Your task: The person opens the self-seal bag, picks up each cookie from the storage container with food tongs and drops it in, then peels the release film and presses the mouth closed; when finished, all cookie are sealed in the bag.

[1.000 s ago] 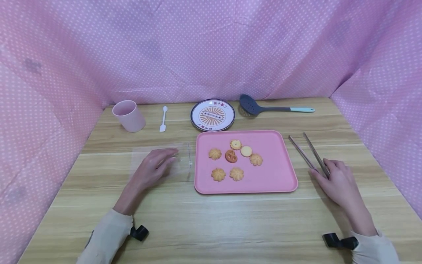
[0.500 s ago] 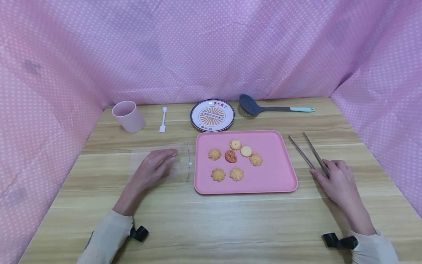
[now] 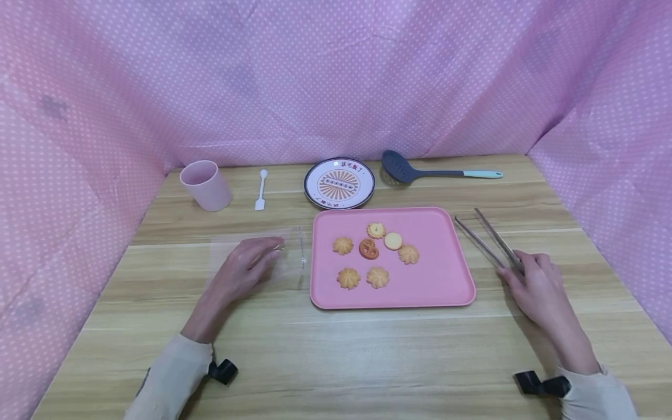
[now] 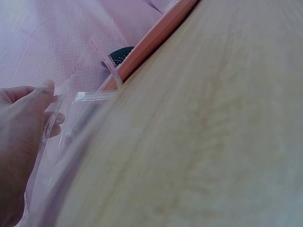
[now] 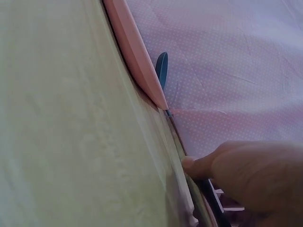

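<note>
Left fingers pinching bag, right fingers — gripping tongs

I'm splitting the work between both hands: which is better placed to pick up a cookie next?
Probably the right hand: it holds the metal tongs, parted at the tips beside the pink tray of cookies. The left hand holds the clear bag on the tray's other side.

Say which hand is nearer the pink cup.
Left: the left hand is in front of the pink cup, slightly right; the right hand is far right, past the pink tray.
</note>
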